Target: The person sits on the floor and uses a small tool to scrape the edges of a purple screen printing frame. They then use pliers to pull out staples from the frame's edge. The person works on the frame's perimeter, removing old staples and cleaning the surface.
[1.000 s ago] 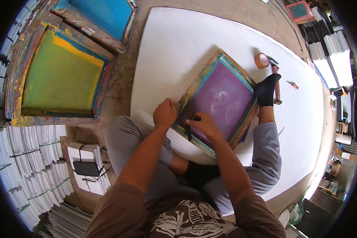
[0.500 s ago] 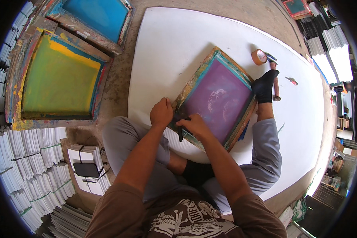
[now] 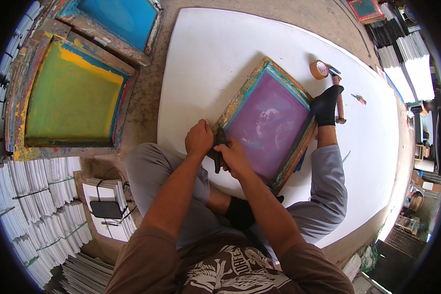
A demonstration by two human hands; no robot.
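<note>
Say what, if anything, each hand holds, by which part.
Right hand: a dark tool, held part unclear. Left hand, by the frame: whether it holds anything cannot be told.

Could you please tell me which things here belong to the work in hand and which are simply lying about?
Apparently in use:
- purple-meshed frame
- dark tool in the right hand
- white board under the frame

Seemingly just lying about:
- tape roll
- hammer-like tool
- yellow-green frame
- blue frame

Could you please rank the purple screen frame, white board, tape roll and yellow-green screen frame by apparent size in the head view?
1. White board
2. Yellow-green screen frame
3. Purple screen frame, partly covered
4. Tape roll
</note>
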